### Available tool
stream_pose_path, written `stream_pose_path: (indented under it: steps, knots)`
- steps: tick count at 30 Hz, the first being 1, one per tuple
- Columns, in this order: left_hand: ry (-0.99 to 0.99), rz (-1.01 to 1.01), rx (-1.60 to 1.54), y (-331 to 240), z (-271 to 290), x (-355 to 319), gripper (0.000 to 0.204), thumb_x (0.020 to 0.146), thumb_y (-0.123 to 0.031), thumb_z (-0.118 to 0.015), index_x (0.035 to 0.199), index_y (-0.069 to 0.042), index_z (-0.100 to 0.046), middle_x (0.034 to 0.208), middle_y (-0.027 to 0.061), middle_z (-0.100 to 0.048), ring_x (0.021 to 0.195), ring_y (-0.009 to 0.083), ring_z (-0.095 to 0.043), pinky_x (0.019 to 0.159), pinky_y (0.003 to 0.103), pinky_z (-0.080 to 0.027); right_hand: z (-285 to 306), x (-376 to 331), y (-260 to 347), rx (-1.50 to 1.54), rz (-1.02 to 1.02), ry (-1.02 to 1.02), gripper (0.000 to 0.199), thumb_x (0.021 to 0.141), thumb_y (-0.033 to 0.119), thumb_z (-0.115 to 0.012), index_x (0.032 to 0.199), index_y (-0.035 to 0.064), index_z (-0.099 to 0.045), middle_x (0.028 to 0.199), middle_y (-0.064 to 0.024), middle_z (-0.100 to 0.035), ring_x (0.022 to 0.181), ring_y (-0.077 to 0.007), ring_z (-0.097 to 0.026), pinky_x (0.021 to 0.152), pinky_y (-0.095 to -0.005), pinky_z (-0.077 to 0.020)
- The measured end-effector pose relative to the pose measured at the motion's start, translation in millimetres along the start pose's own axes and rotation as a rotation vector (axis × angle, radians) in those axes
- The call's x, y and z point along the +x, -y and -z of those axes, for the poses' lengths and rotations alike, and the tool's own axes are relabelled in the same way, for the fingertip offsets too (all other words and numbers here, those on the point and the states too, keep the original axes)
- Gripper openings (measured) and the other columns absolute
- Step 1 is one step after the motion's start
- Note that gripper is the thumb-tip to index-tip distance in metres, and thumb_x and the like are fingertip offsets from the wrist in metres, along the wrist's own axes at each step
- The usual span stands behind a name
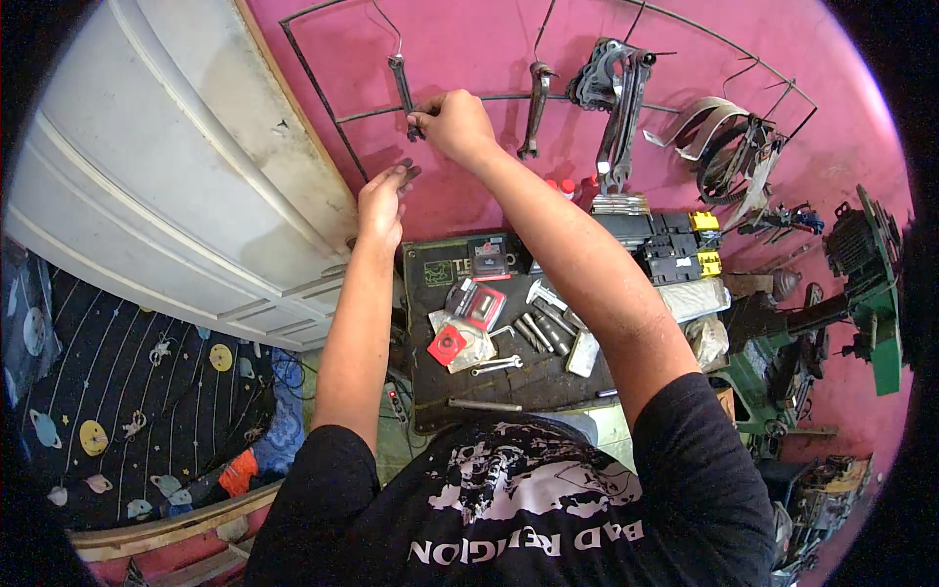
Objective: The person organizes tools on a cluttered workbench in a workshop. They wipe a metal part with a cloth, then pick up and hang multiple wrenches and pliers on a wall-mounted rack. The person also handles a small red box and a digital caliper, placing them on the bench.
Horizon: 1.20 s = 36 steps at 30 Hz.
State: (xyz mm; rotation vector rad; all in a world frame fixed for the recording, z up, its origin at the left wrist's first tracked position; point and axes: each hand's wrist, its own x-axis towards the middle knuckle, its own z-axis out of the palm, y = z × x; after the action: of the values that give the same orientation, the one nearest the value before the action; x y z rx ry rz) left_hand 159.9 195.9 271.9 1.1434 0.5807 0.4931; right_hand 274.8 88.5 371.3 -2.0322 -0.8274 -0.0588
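My right hand [458, 127] reaches up to the pink wall and pinches the lower part of a dark wrench [400, 78] that hangs from a wire hook on a metal rack. Just below and left of it is my left hand [380, 203], raised, its fingers closed on a small dark piece [411, 174] that looks like metal; its kind is hard to make out. Right of my right hand, another wrench [537, 108] hangs by itself. Farther along hangs a bunch of wrenches and flat metal parts [616, 108].
Below, a dark workbench [430, 391] carries sockets [548, 333], a combination wrench [497, 366], a red package [479, 305] and black-yellow boxes [675, 245]. A white door [176, 186] stands at left. Belts [724, 147] hang at right, above a green machine [871, 313].
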Motion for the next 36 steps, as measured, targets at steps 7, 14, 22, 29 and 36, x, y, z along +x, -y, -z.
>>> stream_pose_path:
  steps: [7,14,22,29,36]
  knots:
    - [-0.049,0.124,0.145,92,41,-35,0.021,0.093,-0.026,-0.066,0.109,-0.013,-0.070,0.093,-0.0036,-0.069,0.078,0.0074,-0.057,0.065,0.027,-0.038,-20,-42,-76,0.075,0.007,-0.120,0.019,0.084,0.025,-0.073,0.094,0.0103,-0.079,0.089,-0.0179,-0.073,0.086,-0.0342,-0.072,0.078,-0.0423,-0.0560]
    - [0.116,0.233,0.342,238,89,-108,0.024,0.092,-0.021,-0.065,0.107,-0.004,-0.074,0.099,0.0059,-0.075,0.078,0.0133,-0.061,0.069,0.031,-0.046,-78,-220,-220,-0.023,-0.261,0.226,0.022,0.083,0.025,-0.072,0.094,0.0061,-0.077,0.091,-0.0183,-0.073,0.083,-0.0355,-0.072,0.076,-0.0426,-0.0565]
    - [0.439,-0.098,1.379,312,83,-210,0.042,0.080,-0.026,-0.077,0.121,-0.017,-0.070,0.124,0.0091,-0.063,0.120,0.0317,-0.055,0.097,0.056,-0.042,-85,-426,-288,-0.484,0.025,0.468,0.032,0.082,0.022,-0.071,0.114,0.0157,-0.071,0.105,-0.0078,-0.067,0.102,-0.0310,-0.062,0.085,-0.0438,-0.0502]
    - [0.565,-0.320,1.577,320,89,-221,0.039,0.076,-0.022,-0.080,0.112,-0.016,-0.067,0.113,0.0071,-0.065,0.111,0.0300,-0.058,0.094,0.050,-0.039,-72,-438,-275,-0.634,0.043,0.525,0.024,0.086,0.021,-0.063,0.108,0.0149,-0.070,0.105,-0.0042,-0.062,0.109,-0.0260,-0.055,0.091,-0.0424,-0.0436]
    - [0.492,-0.170,1.374,315,93,-223,0.015,0.079,-0.022,-0.074,0.088,-0.011,-0.074,0.095,0.0068,-0.071,0.098,0.0283,-0.065,0.083,0.048,-0.044,-59,-441,-281,-0.538,0.075,0.352,0.013,0.083,0.022,-0.071,0.095,0.0186,-0.076,0.092,-0.0034,-0.067,0.096,-0.0263,-0.060,0.079,-0.0406,-0.0465]
